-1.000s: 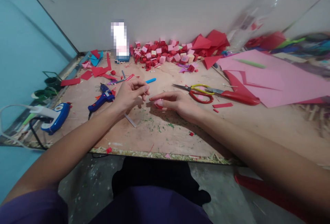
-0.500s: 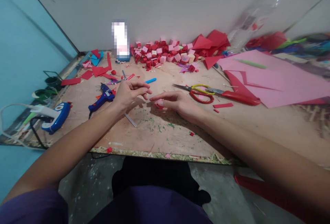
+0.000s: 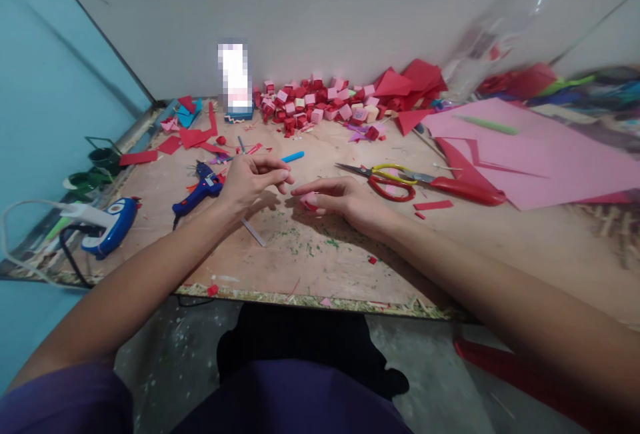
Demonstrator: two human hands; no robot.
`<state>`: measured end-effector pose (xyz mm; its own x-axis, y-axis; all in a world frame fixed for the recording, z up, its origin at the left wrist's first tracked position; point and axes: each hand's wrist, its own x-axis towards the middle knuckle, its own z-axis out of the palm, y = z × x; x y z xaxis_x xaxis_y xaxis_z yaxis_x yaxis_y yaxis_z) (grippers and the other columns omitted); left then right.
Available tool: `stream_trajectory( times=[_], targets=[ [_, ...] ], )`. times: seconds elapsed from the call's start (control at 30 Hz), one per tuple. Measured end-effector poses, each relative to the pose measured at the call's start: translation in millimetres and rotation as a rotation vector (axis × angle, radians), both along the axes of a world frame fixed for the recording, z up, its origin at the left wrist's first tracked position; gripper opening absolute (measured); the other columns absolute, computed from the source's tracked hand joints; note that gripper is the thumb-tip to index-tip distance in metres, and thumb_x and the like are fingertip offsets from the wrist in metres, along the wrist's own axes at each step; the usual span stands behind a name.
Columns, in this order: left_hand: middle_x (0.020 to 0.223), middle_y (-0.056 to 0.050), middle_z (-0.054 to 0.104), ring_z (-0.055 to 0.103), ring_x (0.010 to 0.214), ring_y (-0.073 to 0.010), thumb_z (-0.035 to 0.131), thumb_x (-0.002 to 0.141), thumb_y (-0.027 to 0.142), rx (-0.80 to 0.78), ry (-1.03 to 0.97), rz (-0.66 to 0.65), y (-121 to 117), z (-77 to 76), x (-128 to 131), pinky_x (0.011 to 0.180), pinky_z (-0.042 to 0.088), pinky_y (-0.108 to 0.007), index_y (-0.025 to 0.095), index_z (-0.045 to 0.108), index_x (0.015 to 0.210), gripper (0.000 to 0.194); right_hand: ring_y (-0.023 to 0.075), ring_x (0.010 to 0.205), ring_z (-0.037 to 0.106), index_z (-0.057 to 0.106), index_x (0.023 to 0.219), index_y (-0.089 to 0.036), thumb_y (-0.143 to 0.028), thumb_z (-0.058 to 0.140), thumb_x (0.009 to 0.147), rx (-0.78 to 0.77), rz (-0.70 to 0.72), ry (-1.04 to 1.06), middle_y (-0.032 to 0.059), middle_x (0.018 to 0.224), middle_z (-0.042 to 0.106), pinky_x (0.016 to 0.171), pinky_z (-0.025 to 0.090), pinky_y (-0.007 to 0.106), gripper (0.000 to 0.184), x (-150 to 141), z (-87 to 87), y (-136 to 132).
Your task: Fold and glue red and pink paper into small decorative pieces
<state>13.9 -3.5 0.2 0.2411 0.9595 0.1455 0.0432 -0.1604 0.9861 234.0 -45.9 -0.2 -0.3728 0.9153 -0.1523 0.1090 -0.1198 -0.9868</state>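
Low over the middle of the wooden table, my right hand [image 3: 345,202] pinches a small pink and red paper cube [image 3: 309,201] between thumb and fingers. My left hand [image 3: 256,181] hovers just left of it, its thumb and fingertips pressed together. Whatever is in that pinch, if anything, is too small to make out. A blue stick [image 3: 294,157] lies just beyond the left hand, and a glue gun [image 3: 200,194] to its left. To the right of my right hand rest scissors [image 3: 385,177] with one yellow and one red handle.
Many red and pink paper cubes [image 3: 315,104] are heaped against the wall. Pink paper sheets [image 3: 550,147] cover the right side, with a red-handled cutting tool [image 3: 465,189] before them. A blue and white power adapter [image 3: 113,227] stands at left. A lit phone [image 3: 234,77] leans at the back.
The left thumb and fingertips have come slightly closer together. My right hand keeps its place with the paper cube.
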Motion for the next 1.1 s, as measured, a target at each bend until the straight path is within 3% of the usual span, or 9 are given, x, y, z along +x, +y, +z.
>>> stream_trajectory(
  times=[0.3,0.63,0.9,1.1],
  targets=[
    [0.075,-0.007,0.076,0.068,0.057,-0.0156,0.080,0.076,0.032,0.040,0.002,-0.021,-0.2,-1.6,-0.4,0.059,0.062,-0.032,0.013,0.073,0.081,0.020,0.0278,0.097,0.072,0.083,0.114,-0.020,-0.034,0.079,0.085,0.021,-0.003,-0.002,0.0100,0.107,0.080,0.099,0.059,0.047,0.033,0.5,-3.5,1.4],
    [0.072,-0.006,0.074,0.066,0.056,-0.0159,0.080,0.077,0.034,0.010,-0.052,-0.056,-1.0,-0.3,0.2,0.045,0.054,-0.026,0.014,0.072,0.079,0.021,0.0257,0.096,0.073,0.084,0.111,-0.020,-0.033,0.081,0.083,0.008,-0.008,0.019,0.0111,0.105,0.080,0.093,0.061,0.042,0.031,-0.5,-2.1,1.0],
    [0.072,-0.006,0.074,0.067,0.055,-0.0157,0.075,0.078,0.029,0.020,-0.050,-0.047,2.3,-2.6,0.2,0.055,0.056,-0.029,0.013,0.075,0.080,0.016,0.0267,0.101,0.073,0.083,0.113,-0.020,-0.033,0.080,0.085,-0.010,0.004,0.022,0.0118,0.111,0.080,0.094,0.060,0.041,0.032,-0.6,-1.6,0.5],
    [0.072,-0.006,0.074,0.066,0.055,-0.0158,0.078,0.075,0.031,0.003,-0.040,-0.050,1.3,-2.1,0.5,0.052,0.055,-0.028,0.013,0.074,0.082,0.020,0.0268,0.106,0.073,0.082,0.116,-0.019,-0.033,0.079,0.085,-0.028,0.007,0.016,0.0122,0.116,0.079,0.094,0.061,0.039,0.034,-0.2,-2.2,1.0]
  ],
)
